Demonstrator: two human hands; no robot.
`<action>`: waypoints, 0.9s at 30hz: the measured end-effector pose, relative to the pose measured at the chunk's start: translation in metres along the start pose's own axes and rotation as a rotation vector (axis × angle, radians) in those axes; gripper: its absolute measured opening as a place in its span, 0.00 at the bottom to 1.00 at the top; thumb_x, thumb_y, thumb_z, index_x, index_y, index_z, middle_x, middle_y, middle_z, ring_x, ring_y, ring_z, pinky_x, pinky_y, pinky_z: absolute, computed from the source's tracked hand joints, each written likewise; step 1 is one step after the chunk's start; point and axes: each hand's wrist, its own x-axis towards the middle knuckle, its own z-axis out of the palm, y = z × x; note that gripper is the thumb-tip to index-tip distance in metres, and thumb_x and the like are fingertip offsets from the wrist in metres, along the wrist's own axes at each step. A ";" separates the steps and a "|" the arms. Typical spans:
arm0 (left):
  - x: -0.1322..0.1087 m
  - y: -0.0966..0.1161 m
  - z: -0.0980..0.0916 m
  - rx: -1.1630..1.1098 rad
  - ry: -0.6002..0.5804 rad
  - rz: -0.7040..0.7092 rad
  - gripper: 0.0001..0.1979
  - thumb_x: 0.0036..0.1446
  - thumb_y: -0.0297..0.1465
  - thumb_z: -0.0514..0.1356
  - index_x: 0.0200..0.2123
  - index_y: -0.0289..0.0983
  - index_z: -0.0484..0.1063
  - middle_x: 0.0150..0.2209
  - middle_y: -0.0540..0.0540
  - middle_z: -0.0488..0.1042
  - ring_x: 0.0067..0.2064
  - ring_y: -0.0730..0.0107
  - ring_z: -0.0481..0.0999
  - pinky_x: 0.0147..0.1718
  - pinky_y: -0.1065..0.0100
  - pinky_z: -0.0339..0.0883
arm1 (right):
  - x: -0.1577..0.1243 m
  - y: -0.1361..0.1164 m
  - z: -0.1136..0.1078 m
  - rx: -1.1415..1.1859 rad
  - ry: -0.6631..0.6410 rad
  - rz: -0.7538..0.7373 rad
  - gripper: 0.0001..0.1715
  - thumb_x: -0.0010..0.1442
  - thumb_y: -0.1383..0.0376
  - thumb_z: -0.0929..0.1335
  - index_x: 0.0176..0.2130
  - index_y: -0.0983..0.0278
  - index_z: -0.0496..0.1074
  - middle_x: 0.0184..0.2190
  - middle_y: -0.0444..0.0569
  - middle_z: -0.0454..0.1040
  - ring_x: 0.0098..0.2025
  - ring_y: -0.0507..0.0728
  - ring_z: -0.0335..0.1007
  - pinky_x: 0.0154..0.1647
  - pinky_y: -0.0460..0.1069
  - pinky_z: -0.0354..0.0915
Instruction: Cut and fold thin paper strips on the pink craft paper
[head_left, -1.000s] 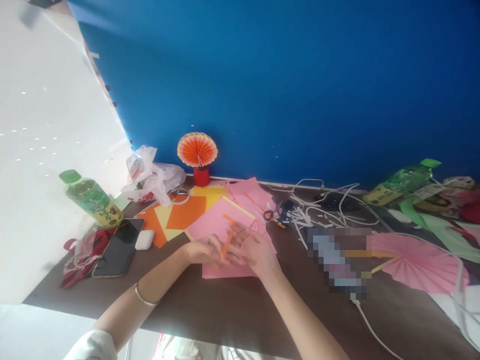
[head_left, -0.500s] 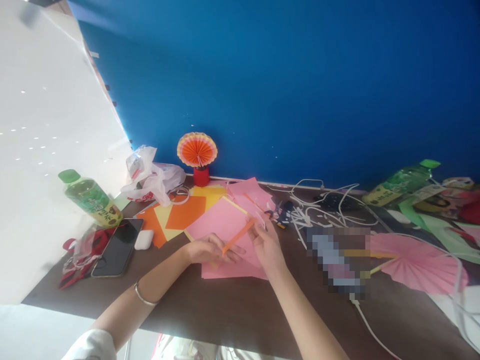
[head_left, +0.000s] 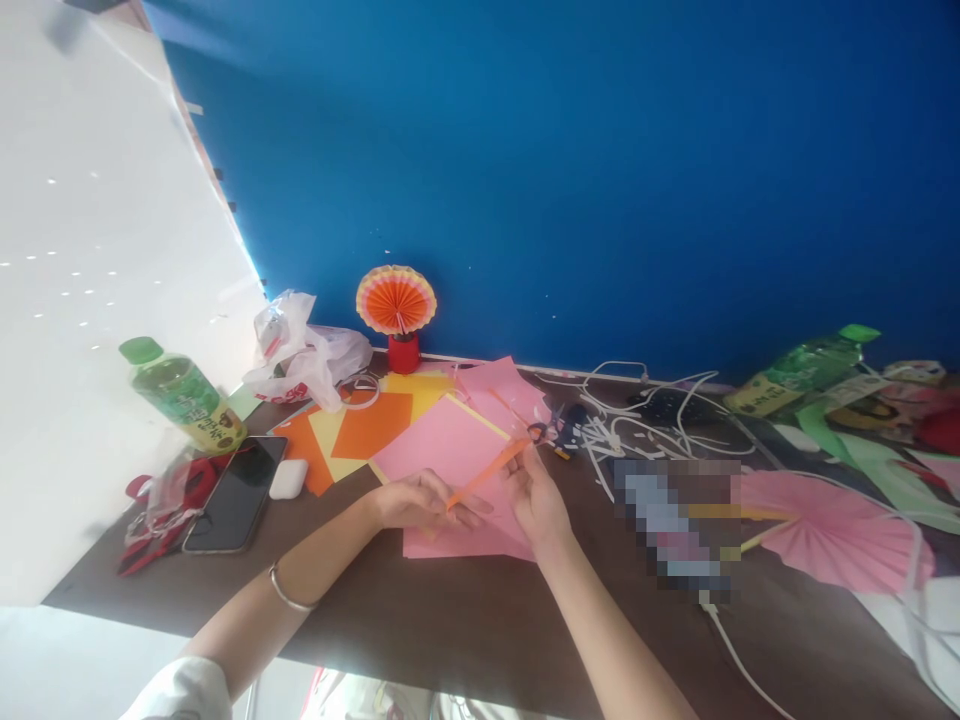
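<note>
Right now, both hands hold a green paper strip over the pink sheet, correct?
No: the head view shows the strip is orange, not green. The left hand and right hand do hold it over the pink sheet.

deep blue wall (head_left: pixel 600 180) behind a dark brown table (head_left: pixel 450 620).
</note>
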 end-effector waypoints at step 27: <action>-0.015 0.073 -0.007 1.839 0.973 -0.801 0.20 0.44 0.40 0.59 0.38 0.34 0.64 0.40 0.36 0.70 0.41 0.52 0.71 0.34 0.61 0.63 | 0.006 -0.047 -0.009 0.103 -0.088 -0.034 0.06 0.52 0.65 0.69 0.26 0.61 0.67 0.26 0.39 0.65 0.25 0.45 0.61 0.29 0.42 0.66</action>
